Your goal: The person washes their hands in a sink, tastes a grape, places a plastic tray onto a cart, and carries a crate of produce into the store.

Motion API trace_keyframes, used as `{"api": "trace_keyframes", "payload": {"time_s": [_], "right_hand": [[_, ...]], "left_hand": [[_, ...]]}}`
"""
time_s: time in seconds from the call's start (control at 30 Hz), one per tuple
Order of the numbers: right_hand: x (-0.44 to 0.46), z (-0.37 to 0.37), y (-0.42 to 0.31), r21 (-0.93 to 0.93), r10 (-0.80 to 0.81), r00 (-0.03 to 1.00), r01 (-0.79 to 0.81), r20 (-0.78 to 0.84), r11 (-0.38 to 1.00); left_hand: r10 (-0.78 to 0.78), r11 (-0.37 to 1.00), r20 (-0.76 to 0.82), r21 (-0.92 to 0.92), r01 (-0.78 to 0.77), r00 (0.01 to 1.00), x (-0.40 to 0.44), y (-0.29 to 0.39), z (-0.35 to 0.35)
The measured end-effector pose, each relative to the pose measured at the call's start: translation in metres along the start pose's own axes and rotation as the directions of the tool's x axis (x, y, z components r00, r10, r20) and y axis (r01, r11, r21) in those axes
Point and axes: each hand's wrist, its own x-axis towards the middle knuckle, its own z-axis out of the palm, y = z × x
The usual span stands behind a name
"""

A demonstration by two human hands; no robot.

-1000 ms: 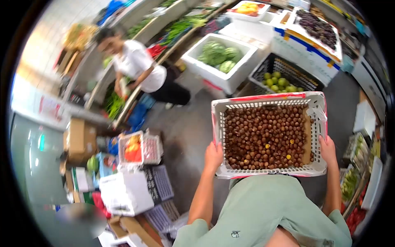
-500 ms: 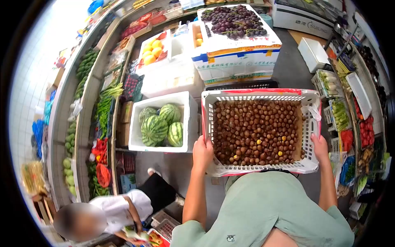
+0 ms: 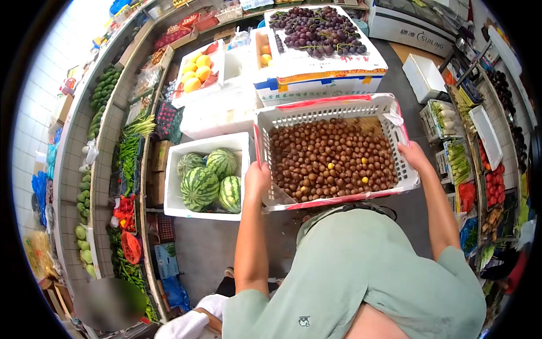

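A white plastic crate (image 3: 333,105) with red tape along its rim holds a heap of round brown nuts (image 3: 333,158), a few with yellow marks. Closed round its left side is my left hand (image 3: 258,179), and my right hand (image 3: 414,156) grips the right side. The crate is held in front of my body, tilted slightly, its far edge close to the stacked boxes. To the left of my left hand, a foam box (image 3: 169,186) contains several watermelons (image 3: 200,188).
Purple grapes (image 3: 319,31) lie on stacked boxes ahead. Oranges (image 3: 197,72) fill a tray at the upper left. Vegetable shelves (image 3: 141,226) run down the left, more stand at the right. Another person's white sleeve (image 3: 189,325) shows at the bottom. A foam box (image 3: 424,78) stands upper right.
The view has turned to face the grape boxes. The held crate has shifted left and forward toward them. The other person has moved to the bottom edge, mostly out of view.
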Motion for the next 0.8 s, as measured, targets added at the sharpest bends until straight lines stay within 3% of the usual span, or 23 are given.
{"api": "trace_keyframes", "payload": {"time_s": [0.1, 0.13, 0.2, 0.23, 0.33, 0.37, 0.4, 0.47, 0.5, 0.53, 0.57, 0.67, 0.7, 0.77, 0.8], "right_hand": [[0.002, -0.005, -0.029, -0.130, 0.029, 1.000, -0.029, -0.007, 0.991], [0.006, -0.007, -0.023, -0.136, 0.053, 0.999, -0.052, 0.002, 0.989], [0.018, -0.009, -0.010, -0.011, 0.003, 0.999, -0.003, 0.049, 1.000], [0.018, -0.010, -0.009, 0.033, 0.010, 0.998, -0.012, 0.066, 0.999], [0.015, -0.010, -0.013, 0.050, -0.024, 1.000, 0.025, -0.014, 0.998], [0.008, -0.015, -0.019, -0.045, 0.005, 0.997, -0.008, -0.079, 0.999], [0.003, -0.017, -0.022, -0.039, 0.026, 0.996, -0.030, -0.088, 0.999], [-0.010, -0.024, -0.023, -0.023, -0.123, 0.922, 0.123, -0.367, 0.992], [-0.020, -0.034, -0.024, 0.137, -0.021, 0.953, 0.065, -0.304, 0.988], [-0.037, -0.037, -0.027, 0.408, 0.095, 0.956, 0.028, -0.278, 0.913], [-0.051, -0.038, -0.020, 0.488, 0.161, 0.937, 0.011, -0.309, 0.873], [-0.101, -0.044, 0.035, 0.594, 0.379, 0.865, -0.123, -0.328, 0.795], [-0.126, -0.037, 0.057, 0.497, 0.416, 0.846, -0.216, -0.335, 0.840], [-0.181, -0.011, 0.114, 0.290, 0.541, 0.772, -0.462, -0.333, 0.838], [-0.214, 0.005, 0.123, 0.253, 0.556, 0.784, -0.499, -0.276, 0.829]], "left_hand": [[0.056, 0.990, -0.111, 0.131, -0.041, 0.992, 0.012, 0.000, 0.009], [0.039, 0.995, -0.090, 0.092, -0.030, 0.995, 0.016, -0.007, 0.011], [0.005, 0.997, -0.024, -0.079, -0.007, 1.000, 0.034, -0.031, 0.022], [-0.078, 0.979, 0.058, -0.183, 0.087, 0.995, 0.024, -0.010, 0.012], [-0.047, 0.998, -0.060, -0.050, 0.044, 0.997, 0.026, -0.004, 0.012], [0.080, 0.997, -0.149, 0.002, -0.080, 0.986, 0.030, -0.018, 0.018], [0.075, 0.997, -0.199, 0.051, -0.066, 0.977, 0.011, 0.014, 0.007], [0.331, 0.939, -0.362, 0.214, -0.267, 0.872, 0.006, 0.026, 0.007], [0.341, 0.935, -0.338, 0.218, -0.280, 0.877, 0.002, 0.037, 0.005], [0.461, 0.881, -0.343, 0.286, -0.376, 0.819, -0.002, 0.050, 0.003], [0.574, 0.812, -0.340, 0.350, -0.466, 0.745, -0.005, 0.064, 0.001], [0.644, 0.761, -0.145, 0.029, -0.648, 0.751, -0.020, 0.100, 0.012], [0.665, 0.722, -0.133, -0.136, -0.678, 0.735, -0.031, 0.116, 0.020], [0.706, 0.658, 0.014, -0.382, -0.648, 0.708, -0.059, 0.138, 0.038], [0.681, 0.688, 0.218, -0.517, -0.509, 0.699, -0.073, 0.150, 0.040]]}}
